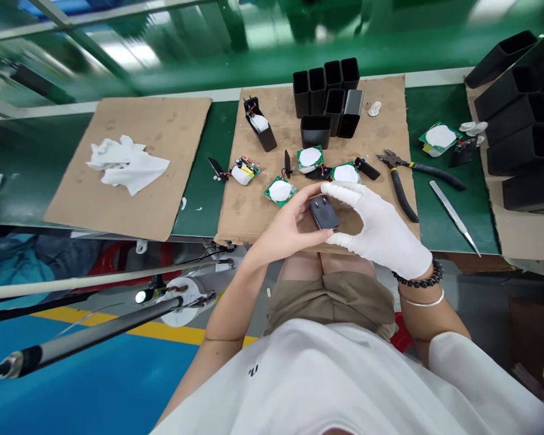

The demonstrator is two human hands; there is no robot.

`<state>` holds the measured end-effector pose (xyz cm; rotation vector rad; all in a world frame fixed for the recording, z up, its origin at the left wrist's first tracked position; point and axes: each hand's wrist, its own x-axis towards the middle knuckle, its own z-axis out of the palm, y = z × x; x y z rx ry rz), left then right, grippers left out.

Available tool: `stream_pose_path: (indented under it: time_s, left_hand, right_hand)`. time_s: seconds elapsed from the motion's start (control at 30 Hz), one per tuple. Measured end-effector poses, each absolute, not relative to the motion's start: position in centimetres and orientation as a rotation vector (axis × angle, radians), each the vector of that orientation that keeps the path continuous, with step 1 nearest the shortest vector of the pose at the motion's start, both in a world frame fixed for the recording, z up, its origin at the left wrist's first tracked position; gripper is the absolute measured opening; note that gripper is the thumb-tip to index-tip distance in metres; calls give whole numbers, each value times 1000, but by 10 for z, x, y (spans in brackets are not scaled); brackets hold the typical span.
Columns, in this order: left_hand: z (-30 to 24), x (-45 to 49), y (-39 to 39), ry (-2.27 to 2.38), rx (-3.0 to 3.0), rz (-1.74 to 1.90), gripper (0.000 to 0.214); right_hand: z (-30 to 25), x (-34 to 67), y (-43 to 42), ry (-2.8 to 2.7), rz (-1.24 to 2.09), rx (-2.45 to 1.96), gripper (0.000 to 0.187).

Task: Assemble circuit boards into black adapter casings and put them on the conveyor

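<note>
Half-curled hands [381, 232] around a black adapter [325, 214]

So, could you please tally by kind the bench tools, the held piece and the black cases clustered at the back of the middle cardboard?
Pliers: 1
Tweezers: 1
Held black two-pin piece: 1
Clustered black cases: 7
Total: 10

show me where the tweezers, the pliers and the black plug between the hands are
Tweezers [454, 217]: head view, middle of their length.
Pliers [394, 161]: head view, around the pivot.
Black plug [326, 216]: head view, its dark face, just below the pins.
</note>
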<state>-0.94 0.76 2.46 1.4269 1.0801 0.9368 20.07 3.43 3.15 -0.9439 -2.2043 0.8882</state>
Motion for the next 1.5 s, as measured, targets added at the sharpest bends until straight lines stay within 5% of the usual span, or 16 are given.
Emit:
stream_pose_path:
  time_s: [0.1, 0.27, 0.5, 0.8, 1.0, 1.5]
  left_hand:
    - [18, -13, 3, 1003, 1462, 923, 91]
    - [7, -8, -8, 1081, 1541, 853, 91]
    - [0, 3, -9, 1224, 1602, 907, 59]
    - [-2, 0, -11, 1235, 1684, 825, 68]
    - [0, 1, -9, 1204, 1669, 808, 72]
    - [1, 0, -5, 1155, 1742, 872, 66]
  right_hand:
    - [37, 205, 44, -2324, 981, -856, 88]
    - [47, 211, 57, -2395, 1296, -609, 72]
    - [46, 186, 61, -2112, 1198, -904, 9]
    - [51, 191, 56, -1789, 1492, -1067, 40]
    - [30, 215, 18, -1727, 1616, -919, 86]
    - [53, 200, 21, -2214, 884, -1096, 58]
